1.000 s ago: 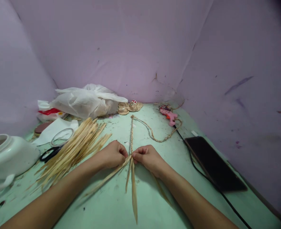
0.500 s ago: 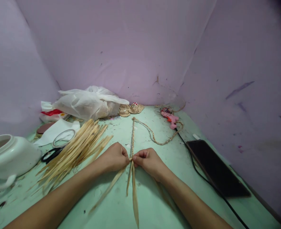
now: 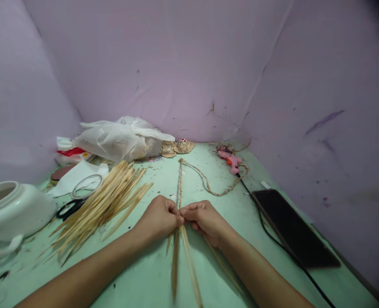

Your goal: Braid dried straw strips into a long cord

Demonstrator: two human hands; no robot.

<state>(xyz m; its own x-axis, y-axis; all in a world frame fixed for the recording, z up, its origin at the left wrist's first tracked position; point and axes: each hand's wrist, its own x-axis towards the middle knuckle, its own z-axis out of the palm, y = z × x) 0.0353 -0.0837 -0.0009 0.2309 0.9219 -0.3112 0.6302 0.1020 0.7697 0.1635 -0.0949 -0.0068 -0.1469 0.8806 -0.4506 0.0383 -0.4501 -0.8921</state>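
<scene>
A thin braid (image 3: 180,182) of dried straw-coloured strips runs away from my hands up the table, then loops off to the right. At its near end, my left hand (image 3: 163,216) pinches the strips with thumb and fingers. My right hand (image 3: 204,218) pinches the same spot from the other side, its fingertips touching the left ones. Loose strips (image 3: 189,261) fan out below toward me, one passing under the right hand. The exact crossing of the strips is hidden by the fingertips.
Left of my hands lies a bundle of dry strips (image 3: 105,201), beside black scissors (image 3: 69,209) and a white teapot-like vessel (image 3: 31,209). A white plastic bag (image 3: 118,139) sits behind. On the right are a pink glue gun (image 3: 231,160), its black cord and a dark phone-like slab (image 3: 295,226).
Both hands stay at the braid's end, with the left fingertips moved slightly right to meet the right ones. The loose strips have shifted, and the lower left one has swung toward the middle.
</scene>
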